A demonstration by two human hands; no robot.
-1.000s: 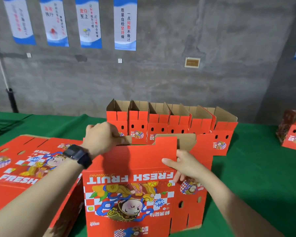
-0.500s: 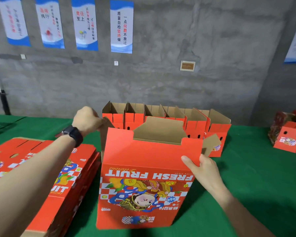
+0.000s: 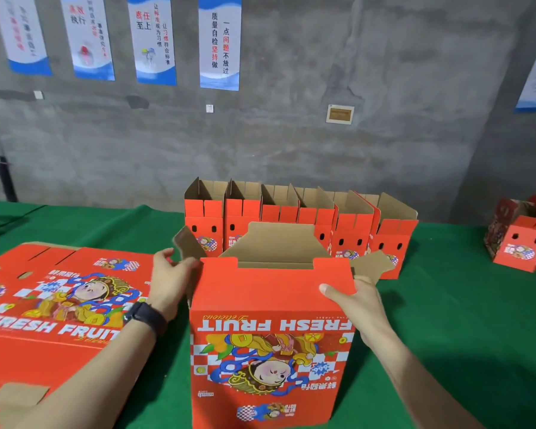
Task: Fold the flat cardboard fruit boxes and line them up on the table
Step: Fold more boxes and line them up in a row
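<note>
We count six folded boxes in row, one open box nearer. Left hand grips its left edge; right hand pinches right corner, thumb in front.

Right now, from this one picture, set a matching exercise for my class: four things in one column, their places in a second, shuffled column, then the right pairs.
Things
1. half-folded box
2. stack of flat boxes
3. row of folded boxes
4. posters

Places
A. on the grey wall
B. along the back of the green table
C. lying on the table's left side
D. upright, held by the left hand and the right hand

Pairs: 1-D, 2-C, 3-B, 4-A
</note>
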